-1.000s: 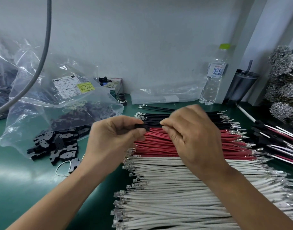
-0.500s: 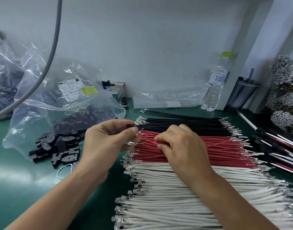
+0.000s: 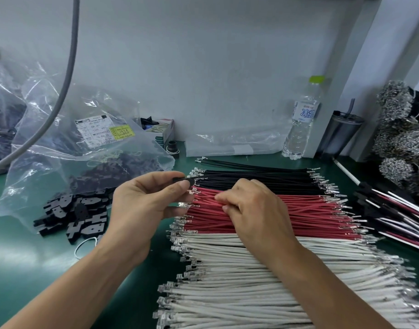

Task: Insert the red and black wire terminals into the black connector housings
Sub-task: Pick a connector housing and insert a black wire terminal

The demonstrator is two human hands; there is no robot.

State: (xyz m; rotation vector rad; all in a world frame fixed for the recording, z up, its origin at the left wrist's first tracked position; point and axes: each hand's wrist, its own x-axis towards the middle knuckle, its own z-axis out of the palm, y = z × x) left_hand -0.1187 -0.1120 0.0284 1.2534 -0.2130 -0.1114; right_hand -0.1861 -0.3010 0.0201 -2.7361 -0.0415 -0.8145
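Left grip pinching a black housing, right grip picking at the red wires.

My left hand point(image 3: 146, 205) pinches the small black housing point(image 3: 180, 179) between thumb and forefinger; it looks light, hard and slick, so I judge its flat sides the best hold. My right hand point(image 3: 253, 207) curls its fingers into the red wires point(image 3: 310, 214) on the desk point(image 3: 25, 276), beside the black wires point(image 3: 263, 179). Thin and bendy, I reckon: best taken just behind the metal tip.
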